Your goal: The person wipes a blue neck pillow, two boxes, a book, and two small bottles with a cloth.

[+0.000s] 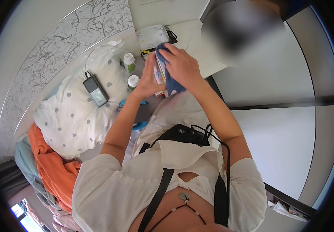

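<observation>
Both my hands are raised at the upper middle, above the edge of the bed. My left hand (148, 80) grips the left side of a white package with colourful print (159, 75), perhaps a box or booklet. Around a dark blue cloth (171, 79) are the bent fingers of my right hand (184, 66), pressing it against the package's right side. Most of the package is hidden by the cloth and my fingers. Just left of my left hand stand two white-capped bottles, one farther back (129, 62) and one nearer (133, 81).
A white pillow with grey hearts (74, 116) carries a power bank (96, 91) with a cable. Behind my hands, a pale tabletop (192, 38) holds a clear soft pack (151, 36). Orange cloth (53, 166) lies at left; white cabinet panels (275, 143) stand right.
</observation>
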A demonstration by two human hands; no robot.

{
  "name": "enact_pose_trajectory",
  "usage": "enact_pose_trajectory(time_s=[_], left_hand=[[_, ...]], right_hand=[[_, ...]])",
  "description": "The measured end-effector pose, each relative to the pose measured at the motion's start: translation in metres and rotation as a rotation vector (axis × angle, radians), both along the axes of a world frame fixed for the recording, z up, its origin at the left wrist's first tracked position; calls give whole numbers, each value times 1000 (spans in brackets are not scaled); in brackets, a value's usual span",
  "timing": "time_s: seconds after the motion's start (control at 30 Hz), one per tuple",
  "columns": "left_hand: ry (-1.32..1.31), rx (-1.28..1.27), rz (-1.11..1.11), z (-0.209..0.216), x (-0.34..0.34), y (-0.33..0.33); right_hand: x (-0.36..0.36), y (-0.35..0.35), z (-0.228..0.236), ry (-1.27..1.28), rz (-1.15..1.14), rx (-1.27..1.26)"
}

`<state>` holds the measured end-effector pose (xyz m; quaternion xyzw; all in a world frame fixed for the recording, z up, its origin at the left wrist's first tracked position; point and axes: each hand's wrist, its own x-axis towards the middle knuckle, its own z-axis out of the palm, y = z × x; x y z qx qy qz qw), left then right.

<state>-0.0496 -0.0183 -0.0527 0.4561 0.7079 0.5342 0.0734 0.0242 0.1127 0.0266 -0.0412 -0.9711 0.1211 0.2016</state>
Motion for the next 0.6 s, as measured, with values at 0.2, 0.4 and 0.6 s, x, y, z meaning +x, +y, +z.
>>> enact_pose_trajectory(time_s=[0.2, 0.4, 0.6], left_hand=[[-89, 32, -17, 3, 1, -1], [-31, 29, 3, -5, 1, 0], [-31, 32, -5, -7, 0, -2]], right_hand=[[-13, 54, -16, 41, 144, -461], [2, 63, -55, 17, -56, -1534], [-1, 55, -72, -16, -134, -1720]])
